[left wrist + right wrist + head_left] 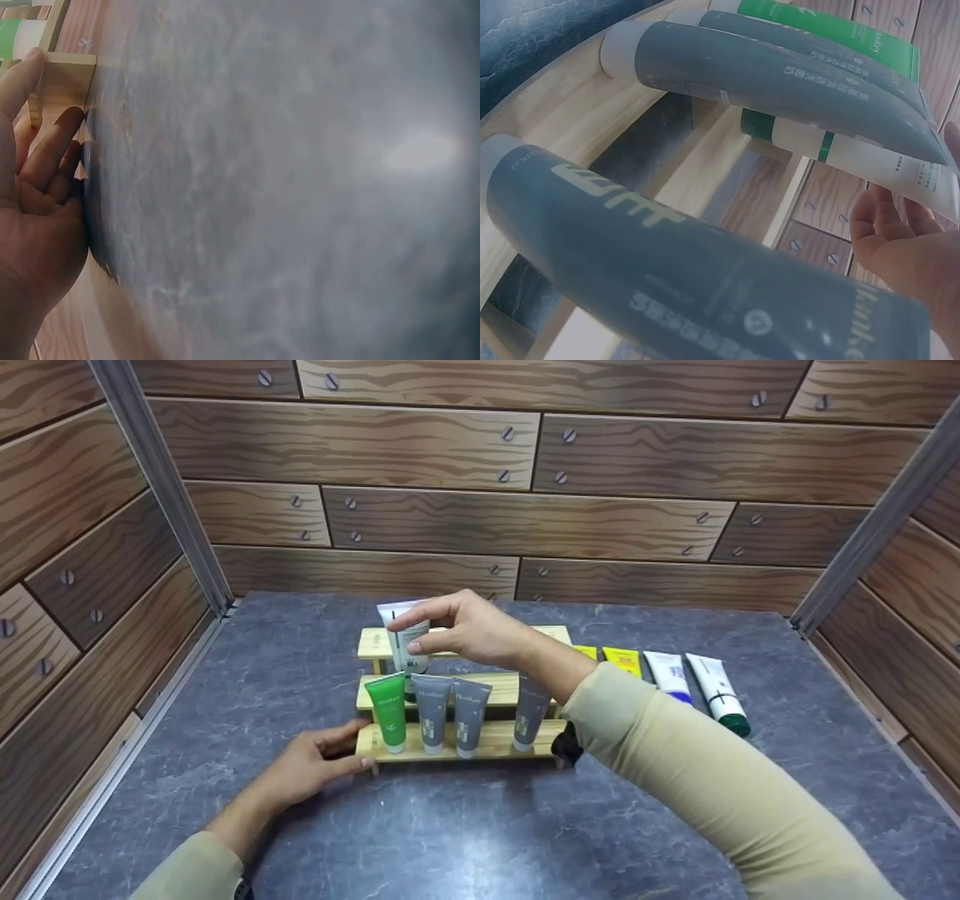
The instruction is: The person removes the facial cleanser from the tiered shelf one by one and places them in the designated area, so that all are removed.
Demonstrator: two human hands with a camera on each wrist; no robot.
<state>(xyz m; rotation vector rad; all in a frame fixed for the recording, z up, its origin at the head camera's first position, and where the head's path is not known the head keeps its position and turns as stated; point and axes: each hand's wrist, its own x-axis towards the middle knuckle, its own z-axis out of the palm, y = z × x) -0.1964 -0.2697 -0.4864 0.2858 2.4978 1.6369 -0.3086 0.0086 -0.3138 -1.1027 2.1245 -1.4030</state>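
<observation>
A stepped wooden rack (495, 746) stands on the grey table. My right hand (487, 634) pinches a white tube (409, 649) between thumb and fingers at the rack's left side. That tube's dark green cap (758, 124) points down at the middle step, partly hidden behind the front row; whether it touches the step I cannot tell. Along the front step stand a green tube (388, 711) and three grey tubes (433, 712), caps down. My left hand (304, 769) holds the left end of the front step, thumb at the front, fingers at the side.
Right of the rack lie a white tube with a green cap (716, 690), a white and blue tube (666, 675) and yellow tubes (621, 660), partly hidden by my right arm. Wood-patterned walls (420, 517) enclose the table at the back and sides.
</observation>
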